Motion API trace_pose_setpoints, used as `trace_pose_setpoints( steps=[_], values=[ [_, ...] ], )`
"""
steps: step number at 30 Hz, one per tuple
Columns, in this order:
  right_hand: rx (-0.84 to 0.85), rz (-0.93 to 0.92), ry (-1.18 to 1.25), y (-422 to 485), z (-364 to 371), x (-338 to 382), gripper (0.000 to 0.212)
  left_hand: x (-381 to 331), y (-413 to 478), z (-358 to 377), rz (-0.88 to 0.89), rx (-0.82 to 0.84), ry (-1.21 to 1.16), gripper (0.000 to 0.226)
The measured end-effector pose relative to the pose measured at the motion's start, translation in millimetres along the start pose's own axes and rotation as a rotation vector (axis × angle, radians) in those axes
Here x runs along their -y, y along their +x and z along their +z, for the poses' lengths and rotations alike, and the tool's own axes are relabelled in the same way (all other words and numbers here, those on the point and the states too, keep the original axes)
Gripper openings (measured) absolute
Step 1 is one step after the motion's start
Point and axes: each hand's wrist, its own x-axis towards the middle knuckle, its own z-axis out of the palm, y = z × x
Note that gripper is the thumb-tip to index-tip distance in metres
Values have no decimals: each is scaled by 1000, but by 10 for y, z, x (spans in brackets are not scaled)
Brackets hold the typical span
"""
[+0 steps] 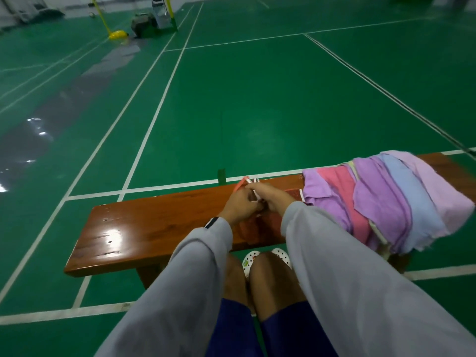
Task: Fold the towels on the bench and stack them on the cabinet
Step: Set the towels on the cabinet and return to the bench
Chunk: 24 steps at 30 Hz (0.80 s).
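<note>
A red towel with a white edge [253,226] lies on the wooden bench [154,228] right in front of me. My left hand [240,203] and my right hand [270,197] meet over it, and both pinch its far edge, which is lifted and folded toward me. To the right a pile of towels [386,199] in purple, pink and light blue drapes over the bench and hangs down its front. No cabinet is in view.
The bench stands on a green sports court floor [257,112] with white lines. My knees and white shoes [251,261] are just in front of the bench. A yellow post base [118,34] and some equipment stand far off at the back left.
</note>
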Motion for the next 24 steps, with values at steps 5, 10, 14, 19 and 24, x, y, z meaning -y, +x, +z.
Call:
trace_pose_setpoints(
  steps=[5, 10, 14, 19, 24],
  values=[
    [-278, -37, -179, 95, -574, -188, 19, -351, 124, 369, 36, 23, -21, 27],
    [-383, -97, -435, 66, -983, -488, 12, -525, 121, 771, 49, 13, 50, 28],
    [-409, -110, -445, 86, -1102, -675, 27, -597, 94, 985, 35, -4, 40, 31],
    [-423, -92, -546, 56, -1158, -804, 11, -588, 158, 1105, 2, 120, 34, 28],
    [-411, -43, -560, 93, -1185, -956, 39, -333, 172, 953, 1, 15, 120, 18]
  ],
)
